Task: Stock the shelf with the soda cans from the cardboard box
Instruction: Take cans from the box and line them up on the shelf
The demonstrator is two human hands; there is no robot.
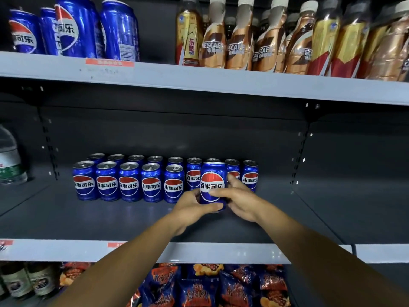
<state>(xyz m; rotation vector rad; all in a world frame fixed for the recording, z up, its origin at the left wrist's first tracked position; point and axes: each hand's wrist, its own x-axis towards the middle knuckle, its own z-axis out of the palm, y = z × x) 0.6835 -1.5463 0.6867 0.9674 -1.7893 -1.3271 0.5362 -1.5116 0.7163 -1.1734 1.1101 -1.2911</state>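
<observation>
Between the left hand and right hand, a can stands upright, long axis vertical, logo facing the camera, both hands' fingers curled round its lower half. It sits on the shelf just right of the front row, in front of the back row; both hands seem equally near.

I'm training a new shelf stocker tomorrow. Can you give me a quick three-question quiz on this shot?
1. True or false: both hands grip the same can.
2. How many cans stand in the front row, not counting the held one?
3. What lies on the shelf below? A) snack bags B) milk cartons C) bread loaves

Key:
1. True; left hand and right hand both hold it.
2. Five.
3. A.
</observation>
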